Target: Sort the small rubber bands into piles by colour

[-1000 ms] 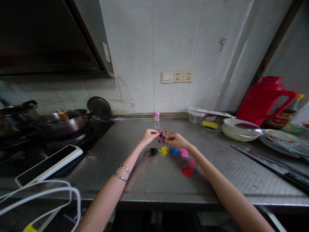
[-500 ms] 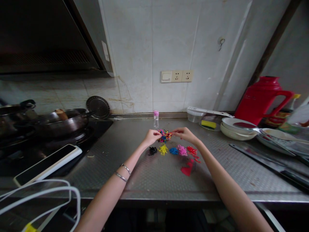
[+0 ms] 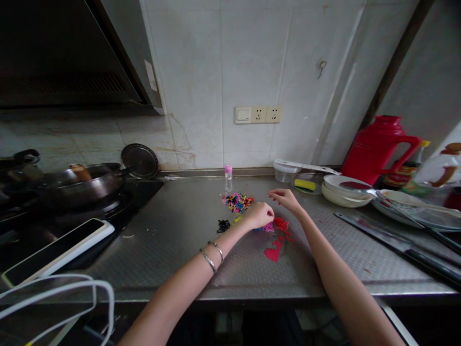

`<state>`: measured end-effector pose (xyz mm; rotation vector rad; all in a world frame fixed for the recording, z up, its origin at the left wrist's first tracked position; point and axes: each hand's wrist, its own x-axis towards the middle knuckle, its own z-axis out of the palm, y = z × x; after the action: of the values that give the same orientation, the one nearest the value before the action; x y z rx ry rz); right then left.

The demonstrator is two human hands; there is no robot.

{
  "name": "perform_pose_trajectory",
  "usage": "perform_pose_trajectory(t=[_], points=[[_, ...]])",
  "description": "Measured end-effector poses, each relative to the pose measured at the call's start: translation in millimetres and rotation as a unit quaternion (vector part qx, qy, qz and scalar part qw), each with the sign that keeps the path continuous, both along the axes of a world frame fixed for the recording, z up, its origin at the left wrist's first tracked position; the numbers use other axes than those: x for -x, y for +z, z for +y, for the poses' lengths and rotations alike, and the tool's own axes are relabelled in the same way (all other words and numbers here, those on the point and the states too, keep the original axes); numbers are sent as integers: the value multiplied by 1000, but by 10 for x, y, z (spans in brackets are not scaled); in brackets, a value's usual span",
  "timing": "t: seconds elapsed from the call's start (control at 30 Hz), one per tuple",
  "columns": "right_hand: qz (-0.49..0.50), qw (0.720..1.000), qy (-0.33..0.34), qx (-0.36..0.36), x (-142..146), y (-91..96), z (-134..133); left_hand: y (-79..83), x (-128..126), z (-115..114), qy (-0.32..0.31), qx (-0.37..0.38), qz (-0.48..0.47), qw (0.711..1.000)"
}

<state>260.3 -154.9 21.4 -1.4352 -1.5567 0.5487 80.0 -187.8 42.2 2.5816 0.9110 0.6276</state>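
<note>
A mixed heap of small coloured rubber bands [image 3: 237,202] lies on the metal counter. My left hand [image 3: 259,215] reaches across to the right, its fingers pinched above the pink rubber bands [image 3: 268,227]; whatever they grip is too small to make out. My right hand [image 3: 284,198] hovers to the right of the heap, fingers stretched out and seemingly holding nothing. Black rubber bands [image 3: 223,226] form a small pile at the left. My left hand and wrist partly cover the yellow [image 3: 237,218] and blue piles. Red rubber bands [image 3: 281,224] lie under my right hand.
A pink-capped clear bottle [image 3: 228,179] stands behind the heap. Nearer me lies a torn red piece [image 3: 272,253]. On the right are a knife [image 3: 382,238], bowls [image 3: 345,196] and a red thermos [image 3: 374,149]; a pan [image 3: 86,185] sits on the stove at left.
My left hand has moved from the mixed heap rightward and nearer, over the pink pile. My right hand has drawn away from the heap and its fingers have loosened. The view has shifted slightly.
</note>
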Motion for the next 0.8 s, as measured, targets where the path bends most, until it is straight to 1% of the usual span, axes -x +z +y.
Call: perform_pose_trajectory(t=[0.1, 0.2, 0.3, 0.37, 0.47, 0.53, 0.6, 0.67, 0.8], points=[[-7, 1000, -4, -3, -3, -5, -4, -24, -160, -67, 16, -6, 21, 1000], [-14, 1000, -5, -6, -10, -12, 1, -63, -240, -75, 7, -9, 25, 1000], [-28, 1000, -7, -7, -18, -25, 14, -79, -240, -35, -10, -4, 13, 1000], [-48, 999, -9, -8, -15, -33, 21, -66, -187, 23, -11, -1, -4, 1000], [-85, 996, -7, -11, 18, -35, 20, -32, -11, 172, 6, 4, -44, 999], [-106, 994, -2, -17, 56, -31, 15, -19, 166, 302, 20, 15, -68, 997], [-129, 991, 5, -24, 99, -29, 13, -24, 373, 436, 47, 36, -83, 995], [-153, 988, 11, -29, 139, -32, 18, -48, 584, 558, 91, 66, -91, 990], [-192, 981, 27, -22, 221, -60, 36, -134, 932, 738, 101, 104, -98, 985]])
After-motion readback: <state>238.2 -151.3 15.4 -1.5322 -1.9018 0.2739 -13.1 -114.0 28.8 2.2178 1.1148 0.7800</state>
